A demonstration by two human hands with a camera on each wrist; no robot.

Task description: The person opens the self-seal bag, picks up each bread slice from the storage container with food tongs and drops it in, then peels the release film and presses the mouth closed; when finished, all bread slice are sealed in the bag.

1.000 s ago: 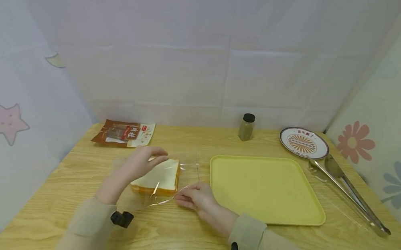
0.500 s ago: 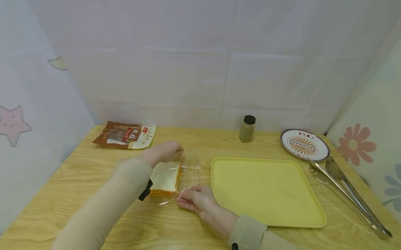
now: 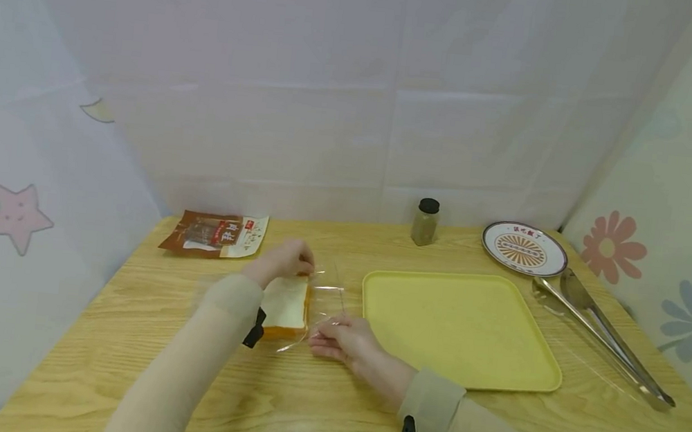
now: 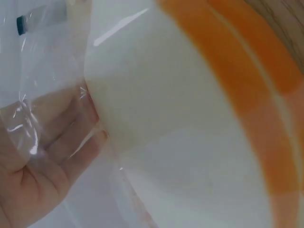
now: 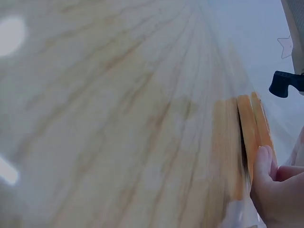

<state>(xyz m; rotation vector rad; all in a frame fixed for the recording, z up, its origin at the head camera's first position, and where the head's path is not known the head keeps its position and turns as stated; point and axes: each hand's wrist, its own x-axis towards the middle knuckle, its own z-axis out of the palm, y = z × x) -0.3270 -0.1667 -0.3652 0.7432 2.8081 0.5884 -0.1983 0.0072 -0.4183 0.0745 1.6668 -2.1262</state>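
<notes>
Sliced bread (image 3: 286,306), white on top with orange-brown crust, lies on the table in a clear plastic wrapper (image 3: 327,299). Loose film spreads past its right side. My left hand (image 3: 282,262) reaches over the bread to its far edge, fingers curled down on the wrapper there. Shiny film overlaps the left hand's fingers (image 4: 78,133) in the left wrist view. At the near right corner my right hand (image 3: 349,343) pinches the film's edge between thumb and fingers. The right wrist view shows its thumb (image 5: 262,161) overlapping the crust. My left forearm hides the bread's left part.
A yellow tray (image 3: 460,331) sits right of the bread. Behind stand a black-capped jar (image 3: 425,222) and a white plate (image 3: 524,248); metal tongs (image 3: 604,331) lie at the right. A brown food packet (image 3: 213,234) is at the back left. Curtains enclose the table.
My left hand has moved from above the bread to its far edge, and its fingers have curled down there. The right hand stays at the film's near corner.
</notes>
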